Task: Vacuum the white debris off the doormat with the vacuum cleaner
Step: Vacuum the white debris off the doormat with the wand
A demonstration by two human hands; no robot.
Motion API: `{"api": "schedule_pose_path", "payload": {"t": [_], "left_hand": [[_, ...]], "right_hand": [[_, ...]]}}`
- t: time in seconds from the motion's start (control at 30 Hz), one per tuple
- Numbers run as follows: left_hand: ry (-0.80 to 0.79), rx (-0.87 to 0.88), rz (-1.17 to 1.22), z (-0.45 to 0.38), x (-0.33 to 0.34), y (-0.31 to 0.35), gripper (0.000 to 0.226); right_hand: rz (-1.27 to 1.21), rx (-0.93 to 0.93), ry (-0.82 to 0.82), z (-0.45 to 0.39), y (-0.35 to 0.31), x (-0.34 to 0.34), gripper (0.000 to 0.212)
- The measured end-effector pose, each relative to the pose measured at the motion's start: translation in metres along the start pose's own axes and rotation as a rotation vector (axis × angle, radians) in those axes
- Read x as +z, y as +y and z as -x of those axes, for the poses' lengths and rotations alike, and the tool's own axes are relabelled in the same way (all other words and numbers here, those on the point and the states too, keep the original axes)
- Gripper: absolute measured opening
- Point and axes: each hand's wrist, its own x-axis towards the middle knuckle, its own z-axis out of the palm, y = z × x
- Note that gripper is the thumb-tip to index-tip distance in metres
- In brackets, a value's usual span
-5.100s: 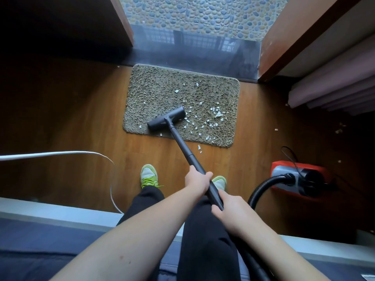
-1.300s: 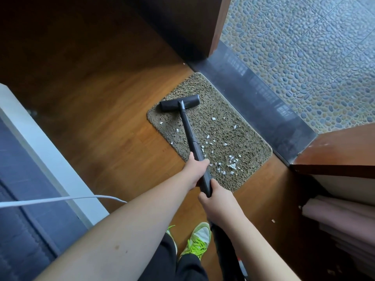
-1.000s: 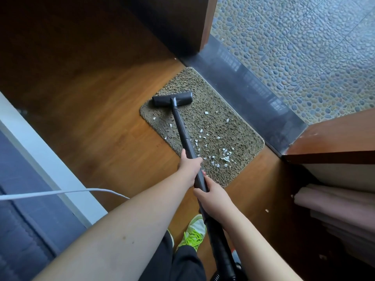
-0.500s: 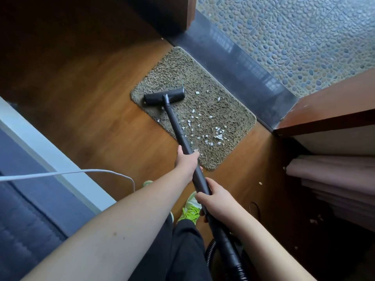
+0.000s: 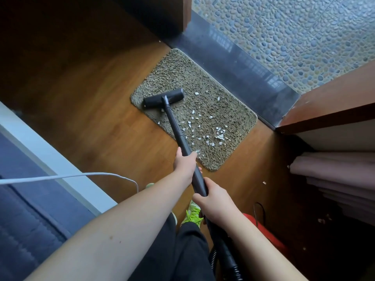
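The nozzle (image 5: 164, 97) has slid back toward the doormat's (image 5: 233, 116) near-left edge — both hands, left hand (image 5: 185, 163) and right hand (image 5: 213, 199), gripping the wand (image 5: 176, 128).

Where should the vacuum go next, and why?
Probably a short pull back and to the right: the vacuum head sits at the doormat's left end, while most white debris lies beside the wand.

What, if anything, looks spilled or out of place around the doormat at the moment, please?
White debris lies scattered over the doormat, thickest near its right end, away from the vacuum head. A few white bits also sit on the wooden floor beyond the mat, where vacuuming the mat alone would miss them.
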Motion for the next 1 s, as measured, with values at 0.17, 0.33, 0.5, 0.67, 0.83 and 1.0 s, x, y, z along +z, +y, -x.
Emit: {"api": "schedule_pose_path", "payload": {"t": [0.17,0.33,0.5,0.67,0.83,1.0], "left_hand": [[-0.003,0.033,0.001,-0.010,-0.003,0.023,0.075],[-0.031,0.086,-0.001,-0.028,-0.004,0.057,0.081],[-0.090,0.117,-0.027,-0.045,-0.005,0.086,0.073],[-0.120,0.094,-0.052,-0.051,-0.010,0.099,0.075],[-0.113,0.085,-0.039,-0.049,-0.012,0.093,0.079],[-0.105,0.035,-0.019,-0.035,-0.009,0.073,0.081]], "right_hand": [[-0.007,-0.011,0.015,-0.016,-0.019,-0.004,0.016],[-0.030,-0.043,0.048,-0.041,-0.041,-0.013,0.018],[-0.088,-0.054,0.050,-0.063,-0.058,-0.019,0.016],[-0.072,-0.042,0.042,-0.072,-0.072,-0.019,0.021],[-0.033,-0.029,0.038,-0.066,-0.071,-0.018,0.029],[0.012,-0.042,0.014,-0.051,-0.055,-0.021,0.020]]}}
